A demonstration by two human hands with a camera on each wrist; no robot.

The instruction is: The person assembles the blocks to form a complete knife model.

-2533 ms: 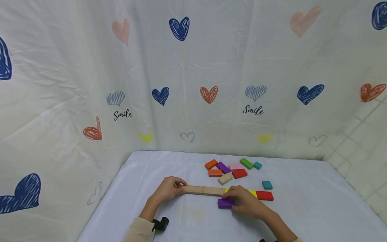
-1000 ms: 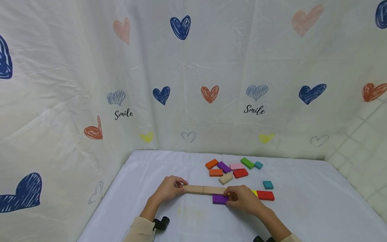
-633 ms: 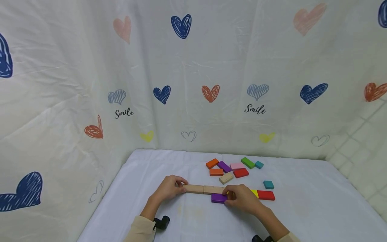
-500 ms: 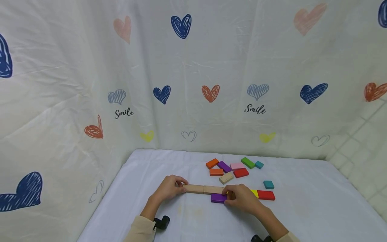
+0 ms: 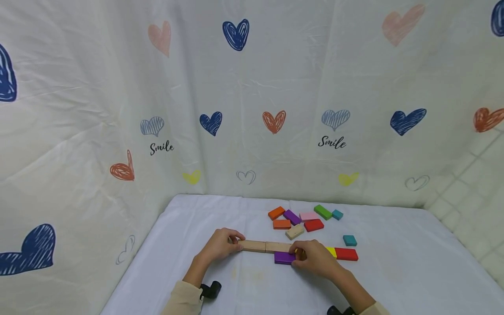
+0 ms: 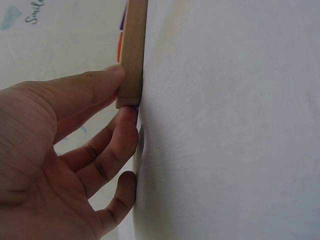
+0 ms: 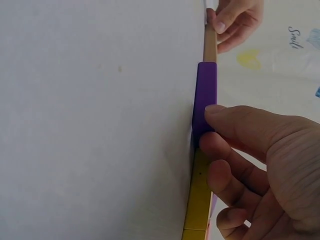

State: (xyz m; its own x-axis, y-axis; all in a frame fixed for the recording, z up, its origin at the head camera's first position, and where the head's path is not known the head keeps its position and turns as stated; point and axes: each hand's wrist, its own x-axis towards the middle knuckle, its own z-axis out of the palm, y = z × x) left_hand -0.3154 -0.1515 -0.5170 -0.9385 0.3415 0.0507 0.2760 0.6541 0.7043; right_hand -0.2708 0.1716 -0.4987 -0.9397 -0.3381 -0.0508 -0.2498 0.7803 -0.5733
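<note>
In the head view, two plain wooden blocks lie end to end in a row that continues with yellow, partly covered by my right hand (image 5: 315, 259), and ends in a red block (image 5: 346, 254). My left hand (image 5: 221, 245) holds the left end of the first wooden block (image 5: 253, 246), its thumb on the side and a finger at the end face. The right hand pinches a purple block (image 5: 283, 258) by its right end. That block lies along the near side of the second wooden block (image 5: 277, 247). The right wrist view shows a yellow block (image 7: 197, 200) beneath the curled fingers.
Behind the row lie loose blocks: two orange, a purple (image 5: 292, 217), a pink (image 5: 309, 216), a red (image 5: 313, 225), a wooden (image 5: 295, 231), a green (image 5: 323, 212) and two teal ones. A heart-printed curtain (image 5: 295, 87) borders the white-covered table (image 5: 393, 271).
My right hand has slid the purple block left and away from me, up against the row, and has since slowed nearly to a stop. The left hand stays at the row's left end.
</note>
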